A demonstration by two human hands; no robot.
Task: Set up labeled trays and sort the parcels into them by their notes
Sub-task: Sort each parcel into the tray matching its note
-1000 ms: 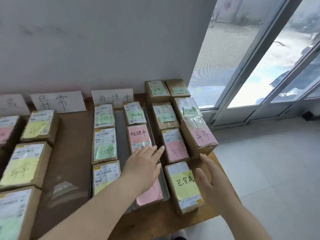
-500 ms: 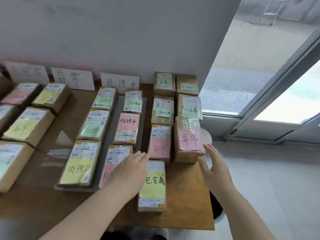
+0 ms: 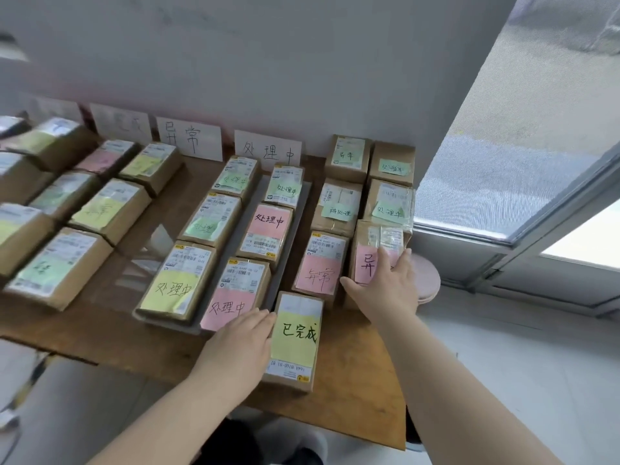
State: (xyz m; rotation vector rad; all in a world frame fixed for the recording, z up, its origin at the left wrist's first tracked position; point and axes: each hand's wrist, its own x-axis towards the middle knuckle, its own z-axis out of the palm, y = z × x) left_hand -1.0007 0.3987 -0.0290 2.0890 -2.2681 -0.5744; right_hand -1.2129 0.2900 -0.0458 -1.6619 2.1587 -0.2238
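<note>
Head view: half a second ago the right hand point(image 3: 385, 290) hovered just off the near right corner of the pink-noted parcel point(image 3: 365, 263). Now it lies on that parcel, fingers straight across the top and thumb spread to the near left corner. It is a flat hold, not yet a closed grip. The left hand point(image 3: 241, 340) has barely shifted. It stays flat, fingers together, with its fingertips against the left side of the yellow-noted parcel point(image 3: 297, 337). This probably means the pink-noted parcel has been chosen as the next one to sort. Its note seems to match the sign card point(image 3: 189, 138) standing at the wall further left.

The parcel stands at the right edge of the surface point(image 3: 352, 380), with a pink stool point(image 3: 426, 276) just beyond and below, so a sideways slip could drop it. Its left side is just beside another pink parcel point(image 3: 318, 273), and parcels crowd behind it, so lifting straight up looks cleanest. The way left crosses the full grey tray point(image 3: 298, 216). Open surface shows in front of the sign card.
</note>
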